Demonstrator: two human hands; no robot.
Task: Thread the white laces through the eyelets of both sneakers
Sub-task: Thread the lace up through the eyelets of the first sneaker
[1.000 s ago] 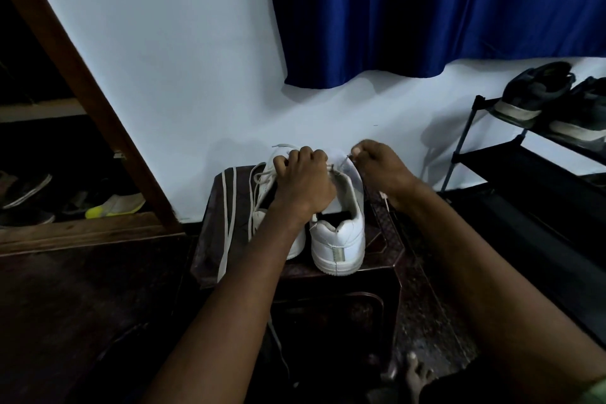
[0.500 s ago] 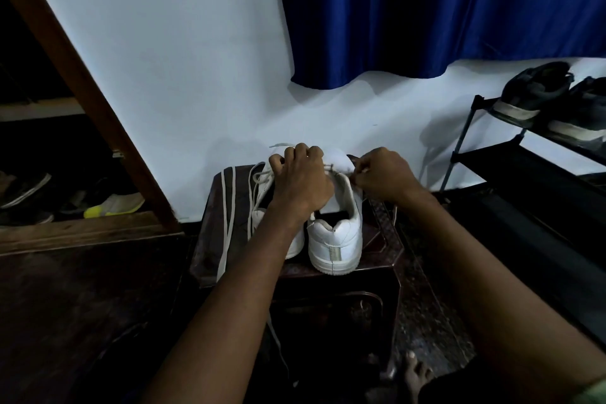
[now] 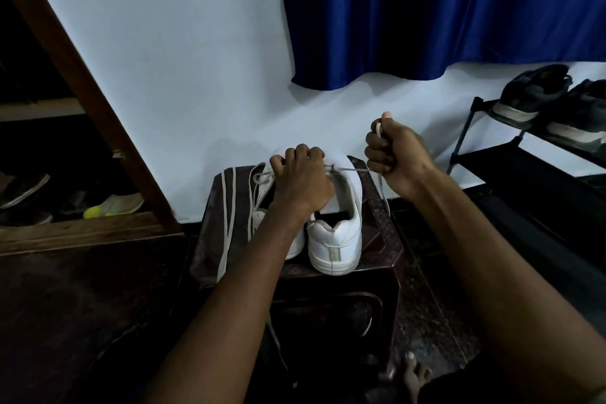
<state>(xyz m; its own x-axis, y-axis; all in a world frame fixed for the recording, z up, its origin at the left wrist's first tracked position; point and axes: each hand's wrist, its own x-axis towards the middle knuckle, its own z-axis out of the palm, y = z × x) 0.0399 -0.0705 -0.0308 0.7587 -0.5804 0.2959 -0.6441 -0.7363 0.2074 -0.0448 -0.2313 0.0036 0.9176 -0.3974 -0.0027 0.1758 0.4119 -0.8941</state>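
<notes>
Two white sneakers stand side by side on a dark stool [image 3: 377, 246], heels toward me. The right sneaker [image 3: 337, 236] has a white lace [image 3: 352, 170] running taut from its eyelets to my right hand [image 3: 395, 156]. That hand is raised to the right of the shoe and grips the lace in a fist. My left hand [image 3: 303, 182] curls over the top of the right sneaker and hides its eyelets. The left sneaker [image 3: 262, 190] is mostly hidden behind my left arm. A loose white lace [image 3: 228, 223] hangs over the stool's left side.
A blue curtain [image 3: 442, 10] hangs on the white wall behind. A black shoe rack [image 3: 524, 167] with dark shoes stands at right. A wooden frame [image 3: 82, 75] and more shoes on the floor lie at left. My bare foot [image 3: 414, 377] shows below the stool.
My right hand has pulled away from the sneaker, up and to the right, drawing the lace taut. My left hand has stayed on the shoe.
</notes>
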